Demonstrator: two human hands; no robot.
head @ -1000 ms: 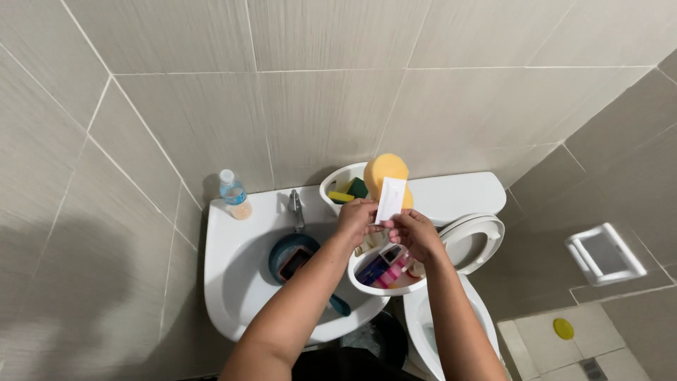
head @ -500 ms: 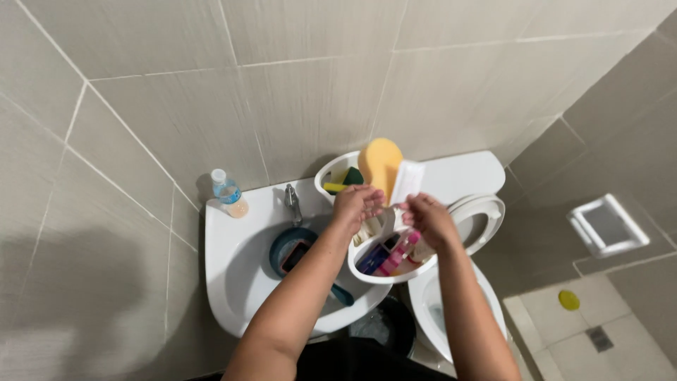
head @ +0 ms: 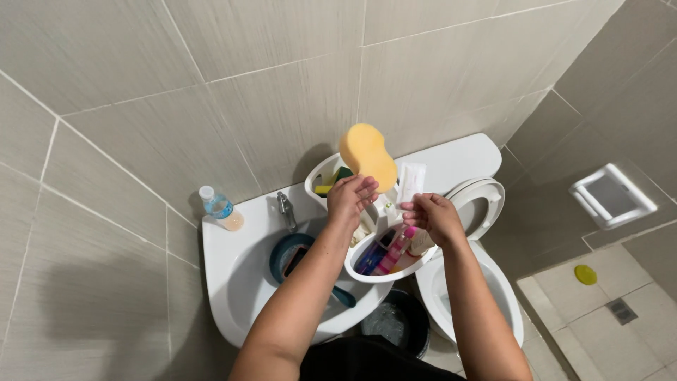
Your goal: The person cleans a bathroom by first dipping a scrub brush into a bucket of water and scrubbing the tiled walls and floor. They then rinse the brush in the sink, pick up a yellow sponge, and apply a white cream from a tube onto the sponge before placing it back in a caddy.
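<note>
— What have we got in our hands right now?

— Our left hand [head: 350,200] is curled around the lower edge of a yellow sponge [head: 368,156], lifting it upright above the white basket [head: 386,269] of toiletries. Our right hand [head: 431,216] pinches a thin white sachet [head: 411,181] between thumb and fingertips, just beside the sponge.

— How do we think the sponge handles?

— It looks light and soft, so it should give under our fingers; its pinched waist seems the surest place to grip. If it is wet it may drip or slip, though we cannot tell that from here.

— And the sachet?

— Flimsy and light, we'd judge; best held by an edge, as we do now.

— Where is everything?

— Over the sink [head: 236,275], with a small bottle [head: 220,208] on its rim and the toilet [head: 479,204] to the right.
</note>
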